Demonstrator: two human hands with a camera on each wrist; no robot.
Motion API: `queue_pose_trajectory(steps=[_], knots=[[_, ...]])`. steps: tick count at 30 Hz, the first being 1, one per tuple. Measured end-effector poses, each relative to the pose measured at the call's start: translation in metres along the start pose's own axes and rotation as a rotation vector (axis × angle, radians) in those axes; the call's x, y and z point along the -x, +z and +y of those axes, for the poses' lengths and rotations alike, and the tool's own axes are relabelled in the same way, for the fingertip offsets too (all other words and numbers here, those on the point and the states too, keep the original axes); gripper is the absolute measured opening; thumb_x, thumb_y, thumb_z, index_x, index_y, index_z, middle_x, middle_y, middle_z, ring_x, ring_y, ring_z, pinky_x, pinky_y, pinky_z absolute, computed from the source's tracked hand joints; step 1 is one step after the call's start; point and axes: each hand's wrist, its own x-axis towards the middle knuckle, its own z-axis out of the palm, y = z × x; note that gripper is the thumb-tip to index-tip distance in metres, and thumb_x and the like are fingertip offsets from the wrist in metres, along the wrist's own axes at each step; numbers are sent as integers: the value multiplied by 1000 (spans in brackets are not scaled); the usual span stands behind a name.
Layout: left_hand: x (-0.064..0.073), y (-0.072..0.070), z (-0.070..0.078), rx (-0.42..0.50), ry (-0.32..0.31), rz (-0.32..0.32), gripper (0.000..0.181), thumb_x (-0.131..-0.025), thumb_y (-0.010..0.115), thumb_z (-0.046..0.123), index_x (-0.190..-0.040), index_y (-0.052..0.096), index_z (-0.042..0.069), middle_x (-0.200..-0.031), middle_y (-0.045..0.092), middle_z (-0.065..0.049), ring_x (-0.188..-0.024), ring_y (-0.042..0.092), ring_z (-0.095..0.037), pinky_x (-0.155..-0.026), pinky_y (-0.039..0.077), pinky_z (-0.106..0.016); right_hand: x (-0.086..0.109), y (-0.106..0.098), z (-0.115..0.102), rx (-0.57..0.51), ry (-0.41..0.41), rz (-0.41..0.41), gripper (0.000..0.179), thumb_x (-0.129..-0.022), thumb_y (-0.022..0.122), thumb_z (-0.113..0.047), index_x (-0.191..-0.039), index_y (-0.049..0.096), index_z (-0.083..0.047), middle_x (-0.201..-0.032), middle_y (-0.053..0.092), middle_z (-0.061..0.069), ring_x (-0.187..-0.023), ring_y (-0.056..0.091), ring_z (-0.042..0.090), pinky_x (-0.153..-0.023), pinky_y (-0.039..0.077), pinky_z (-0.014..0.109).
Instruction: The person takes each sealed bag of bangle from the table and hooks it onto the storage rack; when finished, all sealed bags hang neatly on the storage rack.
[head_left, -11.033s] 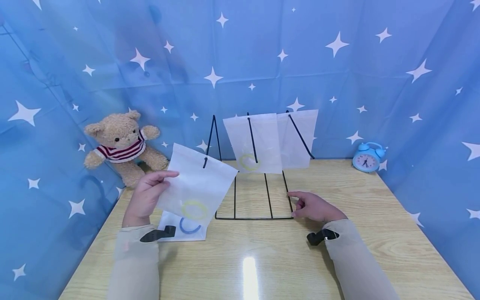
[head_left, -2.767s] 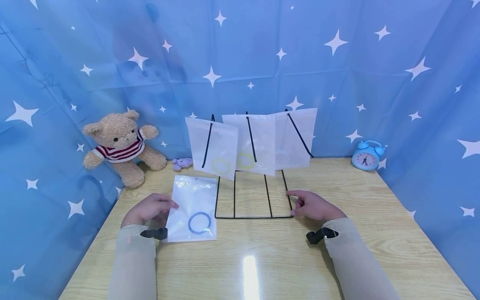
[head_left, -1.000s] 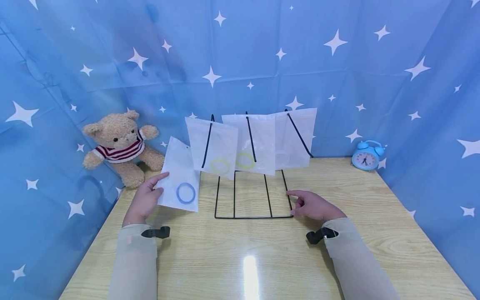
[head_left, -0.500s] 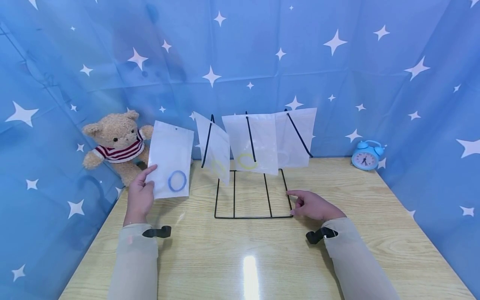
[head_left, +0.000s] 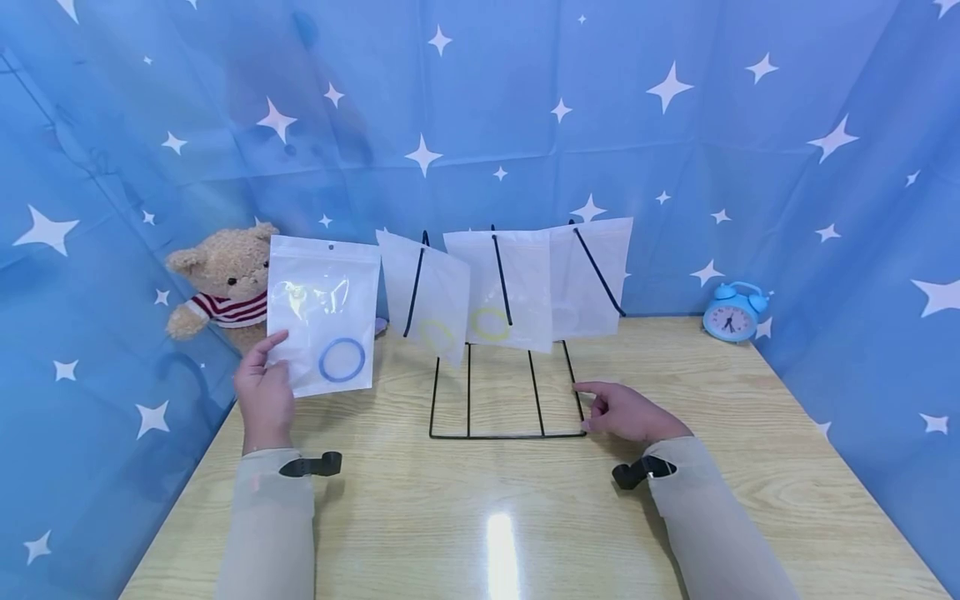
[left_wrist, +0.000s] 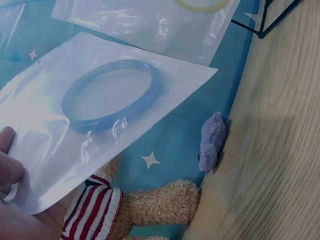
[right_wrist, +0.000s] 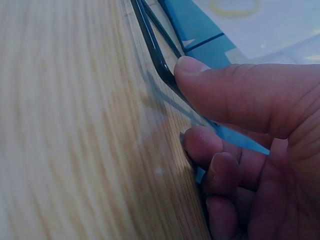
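Note:
My left hand [head_left: 266,392] pinches the left edge of a white zip bag [head_left: 292,300], which it holds upright above the table. A blue ring-shaped bangle [left_wrist: 75,122] shows inside that bag, and a small hang hole sits in its top edge. Three more zip bags hang on the prongs of a black wire display rack [head_left: 506,437]. The left bag [head_left: 442,287] and middle bag [head_left: 525,287] contain yellow rings; the right bag [head_left: 611,258] has a faint pale one. My right hand [head_left: 633,414] grips the rack's base near its front right corner, thumb on the wire.
A teddy bear [head_left: 213,271] in a striped sweater sits at the back left, partly behind the held bag. Beside it lies a small purple plush toy [left_wrist: 212,142]. A blue alarm clock [head_left: 730,321] stands at the back right. A starry blue curtain [head_left: 480,100] encloses the wooden table.
My left hand has picked the bag with the blue bangle off the table, raised it and turned it to face forward. Earlier, the left bag was hung on the rack. The right hand stays put.

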Motion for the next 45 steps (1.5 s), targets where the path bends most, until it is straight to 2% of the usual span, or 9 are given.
queue_pose_trajectory(steps=[3,6,10,17,26,32,39,42,45], knots=[[-1,-1,0,83,-10,31,50,-103,43,-1,-135,72,24,-161,46,3,-138,41,-18,-94,43,-25,0,0,0,-4,3,1,75,-94,79,-16,-160,45,-5,-88,61,6,-80,55,23,-74,45,37],[-1,-2,1,192,-4,57,52,-99,43,-8,-132,73,19,-155,51,-1,-131,50,-18,-92,47,-22,1,1,0,-9,2,2,75,-94,80,-16,-159,45,-5,-88,61,7,-79,54,23,-73,45,38],[-2,-1,3,334,1,89,53,-96,42,-15,-128,74,12,-140,58,-4,-111,59,-18,-78,53,-18,1,1,0,-5,3,3,75,-94,80,-16,-159,45,-6,-88,61,6,-80,54,23,-73,45,38],[-2,2,4,494,69,89,48,-94,41,-22,-125,72,-3,-131,62,-6,-116,57,-20,-83,56,-20,0,0,2,-1,-5,1,75,-94,80,-16,-160,45,-5,-86,61,6,-78,54,23,-72,45,37],[-3,4,2,504,93,66,46,-92,44,-25,-122,73,-5,-125,59,-4,-121,49,-17,-90,48,-23,0,0,2,5,-13,3,75,-94,80,-16,-159,45,-5,-85,61,6,-77,54,23,-70,45,36],[-1,5,1,421,74,-13,46,-93,47,-24,-123,75,-2,-126,57,2,-123,42,-14,-103,38,-29,-1,0,3,5,-10,1,75,-94,80,-17,-159,46,-5,-86,61,5,-78,54,23,-69,45,36],[2,11,0,411,63,-140,46,-91,46,-24,-113,78,2,-119,70,8,-140,42,-18,-109,34,-28,-2,0,4,11,-11,2,74,-94,80,-17,-159,46,-6,-87,61,5,-78,55,22,-70,45,36],[4,13,0,398,58,-163,47,-91,47,-23,-111,79,4,-119,71,10,-146,39,-18,-113,32,-27,-2,0,3,12,-10,-1,74,-94,80,-17,-159,45,-5,-87,61,6,-78,54,22,-69,45,35],[4,14,0,392,60,-158,47,-91,46,-23,-112,78,3,-123,68,7,-140,41,-18,-110,34,-26,-2,0,3,12,-10,-1,74,-94,80,-17,-159,45,-5,-87,61,6,-78,54,22,-68,45,35]])
